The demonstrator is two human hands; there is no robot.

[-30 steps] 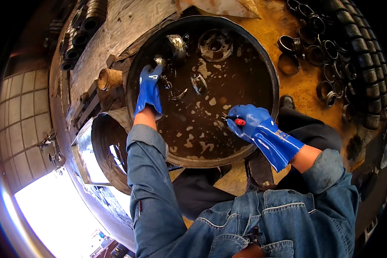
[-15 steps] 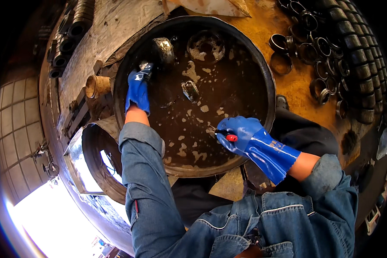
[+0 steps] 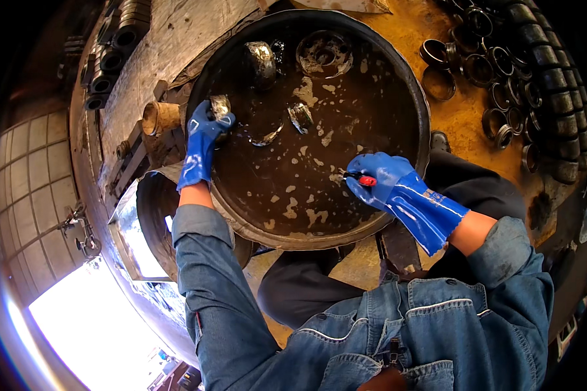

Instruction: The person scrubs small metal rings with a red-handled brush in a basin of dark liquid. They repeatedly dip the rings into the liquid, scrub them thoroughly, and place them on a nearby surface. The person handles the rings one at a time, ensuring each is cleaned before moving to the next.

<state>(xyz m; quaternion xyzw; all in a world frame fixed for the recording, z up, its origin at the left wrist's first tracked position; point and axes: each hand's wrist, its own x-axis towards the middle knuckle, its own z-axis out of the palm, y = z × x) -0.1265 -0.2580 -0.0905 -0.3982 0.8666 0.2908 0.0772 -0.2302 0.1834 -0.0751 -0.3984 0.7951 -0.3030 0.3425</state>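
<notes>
Dark liquid with pale floating patches fills a wide round basin (image 3: 426, 124). At its left edge my left hand (image 3: 205, 127), in a blue glove, is closed on a shiny metal ring (image 3: 220, 105). My right hand (image 3: 379, 179), also gloved in blue, hangs over the basin's near right part, gripping a slim tool with a red and black handle (image 3: 368, 181); its small tip points left and its kind is unclear. Partly sunk in the liquid are a big shiny ring (image 3: 261, 62), a smaller ring (image 3: 301, 117) and a flat round part (image 3: 324, 55).
Several loose metal rings (image 3: 479, 68) lie on the brown surface at right, beside stacked dark cylinders (image 3: 554, 111). A rusty short tube (image 3: 160, 119) stands left of the basin. Nearer me on that side is a large open drum (image 3: 156, 212). More dark tubes (image 3: 114, 62) are piled at far left.
The view has shifted, so the basin sits higher in the picture. My left hand has turned, showing the ring more fully. My right hand keeps its hold on the red-handled tool.
</notes>
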